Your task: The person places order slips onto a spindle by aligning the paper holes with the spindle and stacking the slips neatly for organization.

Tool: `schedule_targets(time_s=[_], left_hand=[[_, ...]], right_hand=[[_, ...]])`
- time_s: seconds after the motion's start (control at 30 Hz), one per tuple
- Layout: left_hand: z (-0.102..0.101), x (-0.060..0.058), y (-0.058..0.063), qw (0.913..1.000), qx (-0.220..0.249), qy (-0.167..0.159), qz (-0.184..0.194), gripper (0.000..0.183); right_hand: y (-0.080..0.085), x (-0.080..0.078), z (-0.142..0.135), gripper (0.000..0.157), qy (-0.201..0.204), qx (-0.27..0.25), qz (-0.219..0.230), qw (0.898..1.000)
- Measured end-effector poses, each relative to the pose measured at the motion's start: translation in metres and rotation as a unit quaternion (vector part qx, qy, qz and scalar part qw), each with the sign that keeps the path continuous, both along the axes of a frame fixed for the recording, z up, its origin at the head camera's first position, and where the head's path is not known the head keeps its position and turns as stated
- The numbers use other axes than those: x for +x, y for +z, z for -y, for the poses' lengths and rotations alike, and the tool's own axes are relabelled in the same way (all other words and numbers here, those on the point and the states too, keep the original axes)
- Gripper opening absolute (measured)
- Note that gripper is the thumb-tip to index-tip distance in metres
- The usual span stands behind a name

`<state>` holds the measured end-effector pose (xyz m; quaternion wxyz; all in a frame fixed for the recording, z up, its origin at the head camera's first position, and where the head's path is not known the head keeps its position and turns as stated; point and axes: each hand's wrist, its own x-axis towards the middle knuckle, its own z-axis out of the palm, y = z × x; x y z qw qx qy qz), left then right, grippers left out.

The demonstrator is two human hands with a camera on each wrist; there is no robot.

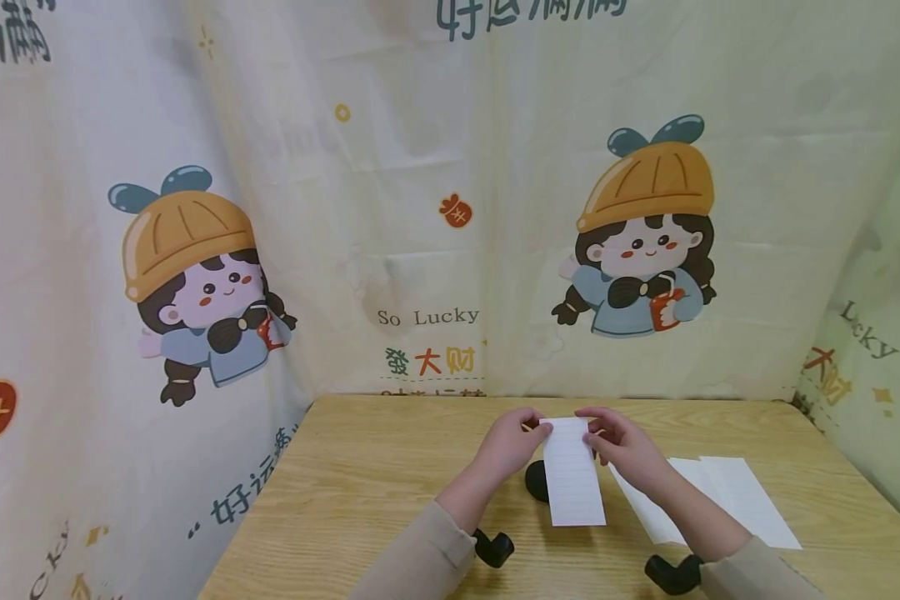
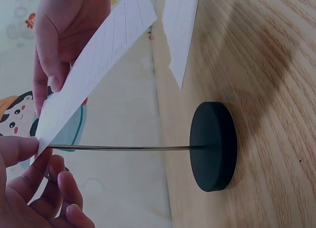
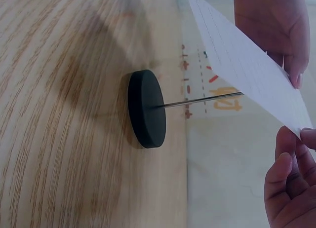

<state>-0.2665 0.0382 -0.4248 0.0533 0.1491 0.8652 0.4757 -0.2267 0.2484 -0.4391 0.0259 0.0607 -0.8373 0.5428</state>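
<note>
A narrow slip of lined white paper (image 1: 574, 479) is stretched between both hands over the table. My left hand (image 1: 512, 443) pinches its upper left corner between thumb and fingers. At the upper right edge, my right hand (image 1: 627, 452) pinches it the same way. Behind and below the slip stands a bill spike with a round black base (image 2: 213, 146) and a thin upright metal rod (image 2: 123, 148). The rod's upper end meets the paper close to the left fingers; whether its tip pierces the slip I cannot tell, as the paper hides it.
More white paper slips (image 1: 750, 500) lie overlapping on the wooden table (image 1: 390, 467), to the right, partly behind the right forearm. A printed curtain (image 1: 420, 250) hangs along the table's back edge and both sides. Black mounts (image 1: 493, 550) sit at the wrists.
</note>
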Motion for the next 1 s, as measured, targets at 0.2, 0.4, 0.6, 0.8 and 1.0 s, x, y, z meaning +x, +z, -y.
schedule_targets(time_s=[0.2,0.4,0.6,0.8,1.0], left_hand=[[0.0002,0.0001,-0.0002,1.0000,0.001,0.001,0.000,0.019],[0.0004,-0.0009,-0.0014,1.0000,0.002,0.001,-0.003,0.018],[-0.0010,-0.0013,-0.0027,1.0000,0.000,0.003,0.000,0.017],[-0.0014,-0.0011,-0.0035,0.9998,0.017,0.003,0.009,0.016],[-0.0014,-0.0019,-0.0055,0.9995,0.029,-0.004,0.008,0.016]], right_hand=[[-0.0010,-0.0009,-0.0001,0.042,0.013,-0.010,-0.009,1.000],[-0.0013,-0.0012,-0.0006,0.040,0.011,-0.010,-0.005,1.000],[-0.0021,-0.0016,-0.0002,0.039,0.008,-0.009,-0.006,1.000],[-0.0017,-0.0023,0.0004,0.040,0.005,-0.008,-0.005,1.000],[-0.0006,-0.0010,0.0004,0.041,0.013,-0.016,-0.011,1.000]])
